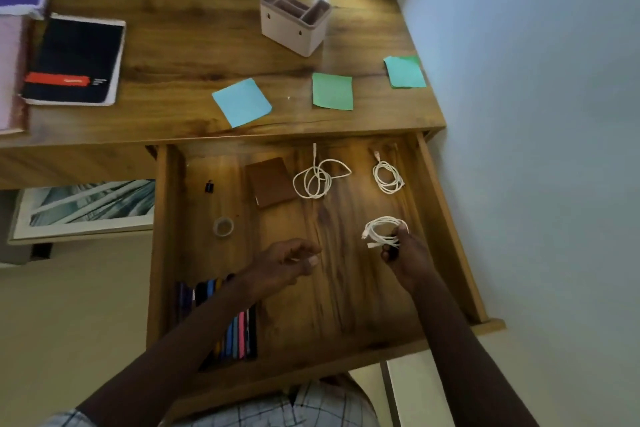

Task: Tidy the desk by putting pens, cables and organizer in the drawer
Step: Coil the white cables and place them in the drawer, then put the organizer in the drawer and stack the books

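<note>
My right hand pinches a coiled white cable over the open drawer, centre-right of frame, near its right wall. My left hand hangs loosely curled, holding nothing. Bare drawer floor lies between them.

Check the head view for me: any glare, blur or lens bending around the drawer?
Head view: glare washes the drawer floor near its back left and the desk beside the organizer; the left hand and the pens under its forearm are blurred; the coiled cable in the right hand is legible; wide-angle bending slants the desk edges.
</note>
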